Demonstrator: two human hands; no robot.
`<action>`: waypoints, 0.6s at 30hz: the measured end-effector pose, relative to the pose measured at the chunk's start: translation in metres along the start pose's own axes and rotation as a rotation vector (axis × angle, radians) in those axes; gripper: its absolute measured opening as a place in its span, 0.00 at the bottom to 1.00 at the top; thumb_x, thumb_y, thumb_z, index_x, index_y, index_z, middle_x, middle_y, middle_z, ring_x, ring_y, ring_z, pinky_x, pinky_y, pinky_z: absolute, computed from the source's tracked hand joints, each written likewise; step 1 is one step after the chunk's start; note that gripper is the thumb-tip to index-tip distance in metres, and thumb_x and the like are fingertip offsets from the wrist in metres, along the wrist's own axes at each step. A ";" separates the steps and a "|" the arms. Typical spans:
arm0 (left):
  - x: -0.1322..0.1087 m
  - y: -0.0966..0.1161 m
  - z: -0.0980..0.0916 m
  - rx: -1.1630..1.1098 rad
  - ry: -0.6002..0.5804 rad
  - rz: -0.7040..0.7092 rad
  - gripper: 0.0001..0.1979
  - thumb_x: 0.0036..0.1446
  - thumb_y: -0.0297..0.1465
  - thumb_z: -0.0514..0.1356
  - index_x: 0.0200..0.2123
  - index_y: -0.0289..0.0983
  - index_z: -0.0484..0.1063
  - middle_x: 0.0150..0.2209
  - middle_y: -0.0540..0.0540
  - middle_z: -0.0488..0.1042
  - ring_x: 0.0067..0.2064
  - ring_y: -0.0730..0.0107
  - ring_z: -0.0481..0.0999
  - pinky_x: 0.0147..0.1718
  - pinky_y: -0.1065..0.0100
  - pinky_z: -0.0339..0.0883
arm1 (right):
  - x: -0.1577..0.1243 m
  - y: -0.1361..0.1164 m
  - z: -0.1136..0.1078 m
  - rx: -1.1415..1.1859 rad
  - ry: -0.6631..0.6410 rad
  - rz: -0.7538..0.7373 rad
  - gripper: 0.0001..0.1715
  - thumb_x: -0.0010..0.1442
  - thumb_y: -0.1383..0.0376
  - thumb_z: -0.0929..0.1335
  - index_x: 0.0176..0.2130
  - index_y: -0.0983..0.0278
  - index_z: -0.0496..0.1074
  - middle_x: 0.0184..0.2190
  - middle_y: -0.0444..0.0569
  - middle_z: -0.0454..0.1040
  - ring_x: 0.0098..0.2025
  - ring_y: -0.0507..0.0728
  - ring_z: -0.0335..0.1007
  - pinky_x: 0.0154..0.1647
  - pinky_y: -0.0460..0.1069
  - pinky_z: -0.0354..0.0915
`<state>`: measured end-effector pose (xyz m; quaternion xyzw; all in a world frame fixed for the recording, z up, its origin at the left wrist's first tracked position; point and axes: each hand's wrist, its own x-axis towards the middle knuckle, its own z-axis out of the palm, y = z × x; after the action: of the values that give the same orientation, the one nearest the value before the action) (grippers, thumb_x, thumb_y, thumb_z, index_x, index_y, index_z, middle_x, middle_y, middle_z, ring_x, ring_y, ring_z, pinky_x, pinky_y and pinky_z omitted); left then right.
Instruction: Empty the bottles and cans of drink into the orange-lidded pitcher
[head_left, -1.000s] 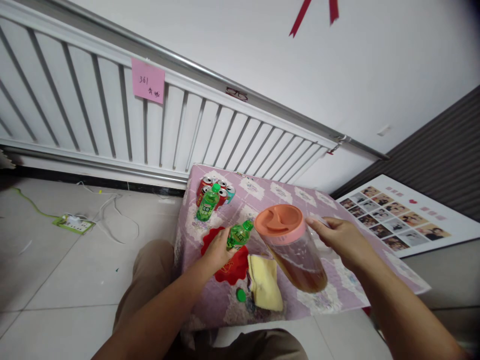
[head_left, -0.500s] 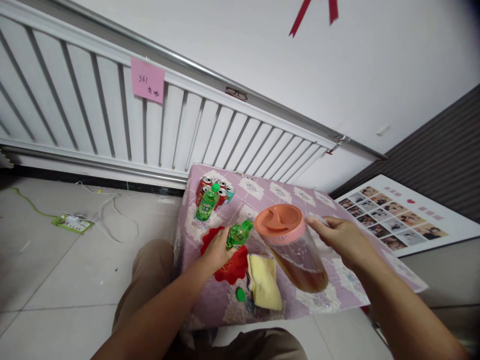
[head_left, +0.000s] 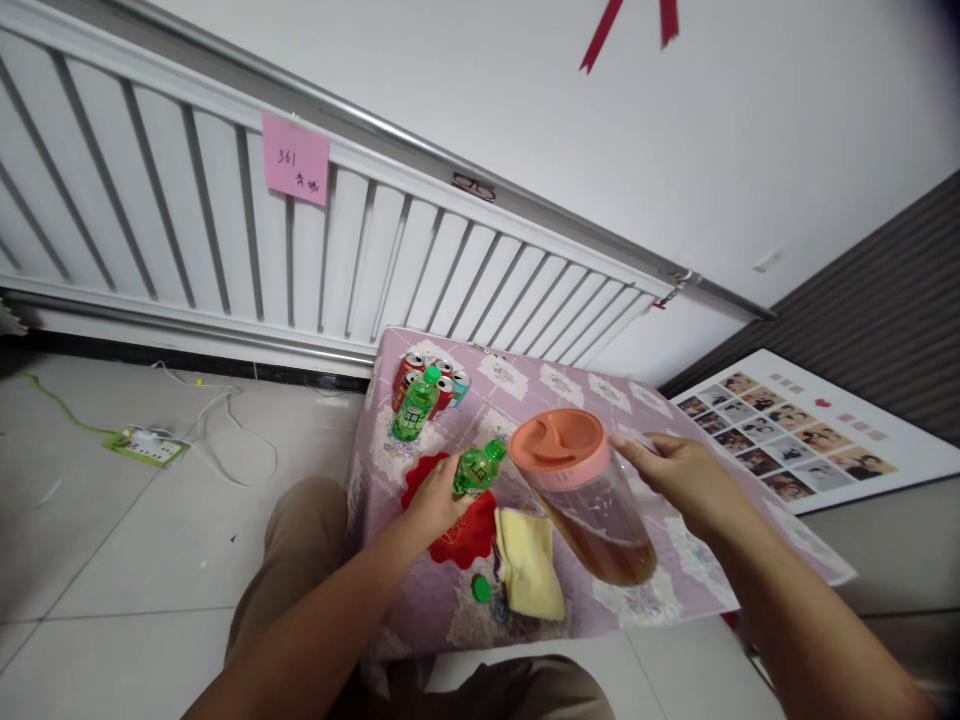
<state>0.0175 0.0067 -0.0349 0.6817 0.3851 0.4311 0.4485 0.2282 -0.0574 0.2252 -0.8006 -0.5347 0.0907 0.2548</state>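
My left hand (head_left: 436, 497) is wrapped round a green plastic bottle (head_left: 477, 468) without a cap, tilted with its mouth toward the pitcher. My right hand (head_left: 679, 475) grips the handle of a clear pitcher (head_left: 600, 530) with an orange lid (head_left: 561, 440). Brown liquid lies in the lower part of the tilted pitcher. The lid's edge is close to the bottle mouth; whether they touch I cannot tell. Under my left hand is a red scalloped mat (head_left: 457, 545). A green cap (head_left: 481, 589) lies beside a folded yellow cloth (head_left: 529, 565).
A capped green bottle (head_left: 415, 408) stands before several drink cans (head_left: 442, 372) at the far left of the cloth-covered table (head_left: 585, 390). Behind it runs a white radiator (head_left: 420, 260). A photo board (head_left: 780, 430) leans at the right; a power strip (head_left: 145, 446) with cables lies on the floor.
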 end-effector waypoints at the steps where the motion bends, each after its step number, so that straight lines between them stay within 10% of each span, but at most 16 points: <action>1: 0.000 0.000 0.000 0.003 0.000 -0.002 0.35 0.50 0.23 0.66 0.61 0.40 0.61 0.56 0.39 0.71 0.58 0.54 0.71 0.59 0.54 0.65 | 0.000 0.001 0.000 -0.004 -0.002 0.002 0.32 0.47 0.38 0.67 0.18 0.60 0.58 0.16 0.39 0.53 0.21 0.50 0.47 0.22 0.47 0.46; 18: 0.001 0.002 -0.003 0.039 -0.020 -0.018 0.34 0.51 0.24 0.67 0.61 0.39 0.61 0.56 0.37 0.71 0.59 0.52 0.71 0.59 0.52 0.65 | 0.002 0.000 -0.002 -0.033 0.017 -0.049 0.32 0.47 0.37 0.67 0.20 0.61 0.62 0.17 0.39 0.52 0.21 0.50 0.46 0.21 0.47 0.45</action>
<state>0.0153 0.0074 -0.0318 0.6911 0.3951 0.4125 0.4429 0.2300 -0.0568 0.2271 -0.7921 -0.5535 0.0685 0.2481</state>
